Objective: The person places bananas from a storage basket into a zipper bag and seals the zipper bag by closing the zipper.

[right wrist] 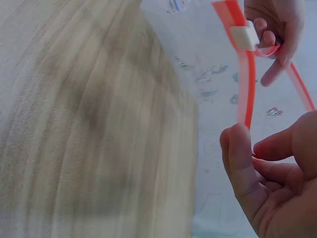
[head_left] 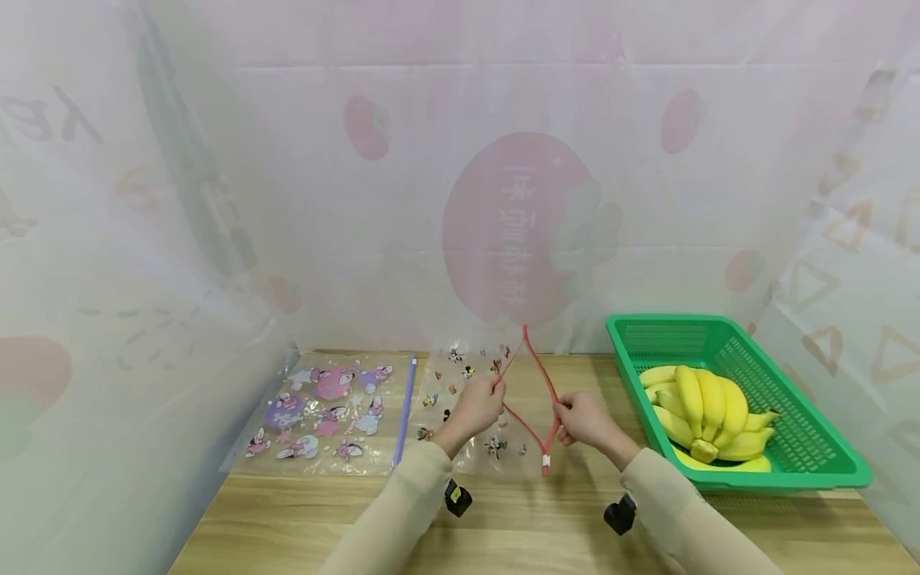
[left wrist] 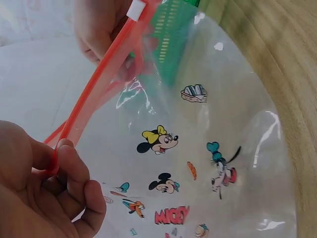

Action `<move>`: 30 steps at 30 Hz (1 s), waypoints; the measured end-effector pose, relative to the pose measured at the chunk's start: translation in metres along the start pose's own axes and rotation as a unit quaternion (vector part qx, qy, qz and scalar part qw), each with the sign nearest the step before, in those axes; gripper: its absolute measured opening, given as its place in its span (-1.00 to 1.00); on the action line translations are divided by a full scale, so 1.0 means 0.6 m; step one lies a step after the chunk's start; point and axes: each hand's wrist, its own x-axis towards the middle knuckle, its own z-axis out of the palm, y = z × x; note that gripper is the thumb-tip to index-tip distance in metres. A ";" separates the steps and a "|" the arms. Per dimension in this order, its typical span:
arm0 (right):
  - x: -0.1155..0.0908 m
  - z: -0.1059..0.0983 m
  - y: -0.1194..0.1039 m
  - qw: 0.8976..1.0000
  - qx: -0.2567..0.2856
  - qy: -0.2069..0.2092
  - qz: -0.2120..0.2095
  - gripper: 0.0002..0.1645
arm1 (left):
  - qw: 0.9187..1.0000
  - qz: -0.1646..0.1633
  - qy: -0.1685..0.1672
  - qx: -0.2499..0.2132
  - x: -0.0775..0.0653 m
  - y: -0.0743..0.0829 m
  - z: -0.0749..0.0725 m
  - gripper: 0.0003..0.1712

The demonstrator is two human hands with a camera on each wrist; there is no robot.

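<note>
A clear zipper bag (left wrist: 198, 129) printed with cartoon characters has a red zip edge (head_left: 542, 371), which is pulled apart into a wide diamond-shaped mouth. My left hand (head_left: 480, 406) pinches the left side of that edge between thumb and fingers. On the opposite side, my right hand (head_left: 585, 419) pinches the other red strip. A white slider (right wrist: 243, 37) sits at the near end of the zip, seen close in the right wrist view. The bag's body stretches to the left beneath my left hand, and no contents show inside it.
Left of it lies a second clear bag (head_left: 323, 415) with pink and purple prints and a purple zip edge (head_left: 406, 411). A green basket (head_left: 812, 423) holding bananas (head_left: 707, 407) stands at the right. Printed sheets wall the wooden table (head_left: 345, 527) at the back and sides.
</note>
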 end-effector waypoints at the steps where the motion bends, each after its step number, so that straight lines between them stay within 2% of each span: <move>1: -0.001 0.000 -0.004 1.000 -0.004 -0.002 -0.001 -0.73 | 1.000 -0.002 -0.003 -0.003 0.000 0.000 0.001 -0.60; 9: -0.010 -0.016 -0.033 0.999 -0.020 -0.027 0.002 -0.74 | 1.000 -0.014 -0.001 0.017 0.000 -0.001 0.009 -0.63; 15: -0.013 -0.043 -0.046 0.999 -0.042 -0.026 -0.001 -0.72 | 1.000 -0.015 -0.003 0.014 0.000 -0.005 0.010 -0.64; 21: -0.013 -0.091 -0.056 0.998 -0.057 -0.028 -0.010 -0.60 | 1.000 -0.018 -0.006 -0.002 0.001 -0.007 0.011 -0.67; 25: -0.015 -0.132 -0.054 0.996 -0.083 -0.030 -0.011 -0.62 | 1.000 -0.021 -0.019 -0.010 -0.001 -0.006 0.009 -0.72; 30: -0.019 -0.181 -0.045 0.991 -0.131 -0.034 -0.010 -0.57 | 0.999 -0.017 -0.030 -0.006 -0.005 -0.005 0.008 -0.55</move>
